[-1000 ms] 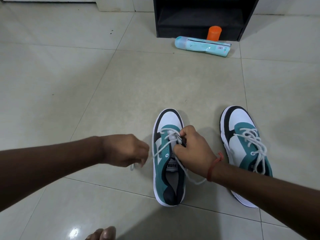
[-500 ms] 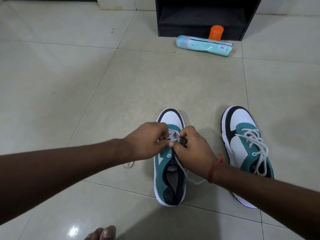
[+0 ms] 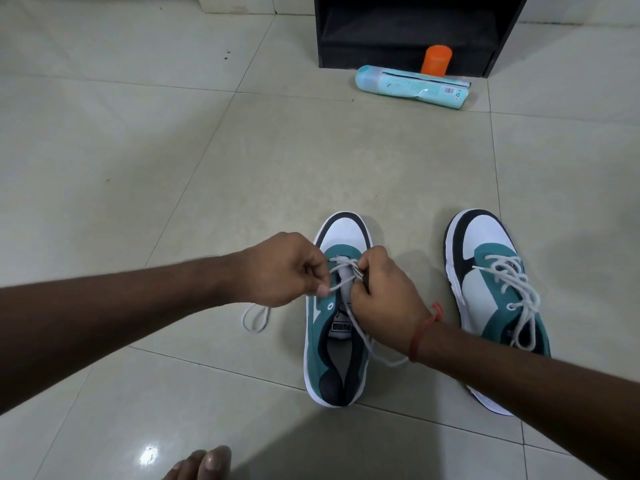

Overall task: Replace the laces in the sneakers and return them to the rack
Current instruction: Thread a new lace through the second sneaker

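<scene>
Both hands are working the limp white lace over the left-hand sneaker: left hand pinching it, right hand gripping the upper; threading likely goes best holding its stiff tip.

text: "puma", upside down | on: tongue label of left sneaker

L hand pinches white lace over left sneaker; R hand grips lace w/ metal tip. Laced sneaker right of R hand.
</scene>
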